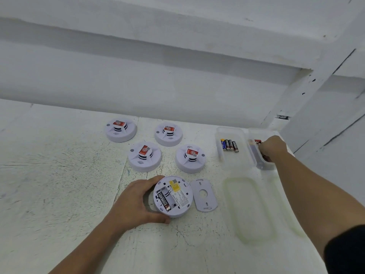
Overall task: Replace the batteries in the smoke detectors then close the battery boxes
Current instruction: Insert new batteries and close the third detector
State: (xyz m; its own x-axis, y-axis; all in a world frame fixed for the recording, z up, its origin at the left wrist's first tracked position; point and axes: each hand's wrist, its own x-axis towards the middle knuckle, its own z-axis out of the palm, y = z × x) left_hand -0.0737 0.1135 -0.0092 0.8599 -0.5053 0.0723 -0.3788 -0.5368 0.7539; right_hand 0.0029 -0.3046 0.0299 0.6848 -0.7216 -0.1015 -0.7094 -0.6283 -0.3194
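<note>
One white smoke detector (pixel 177 196) lies upside down at the front of the table with its battery bay uncovered. A single black Eveready battery (pixel 165 201) sits in the bay's left slot. My left hand (pixel 136 202) grips this detector's left rim. Its white cover plate (pixel 204 195) lies flat just right of it. My right hand (pixel 273 148) reaches into the right clear box (pixel 254 133), fingers curled down among batteries (pixel 257 141); what the fingers hold is hidden. The left clear box (pixel 231 161) contains several batteries (pixel 230 145).
Several more white smoke detectors stand face up behind the one I hold, such as one at the back left (pixel 120 133) and one at the front right (pixel 190 159). Two translucent lids (pixel 248 210) lie in front of the boxes. A white wall rises behind the table.
</note>
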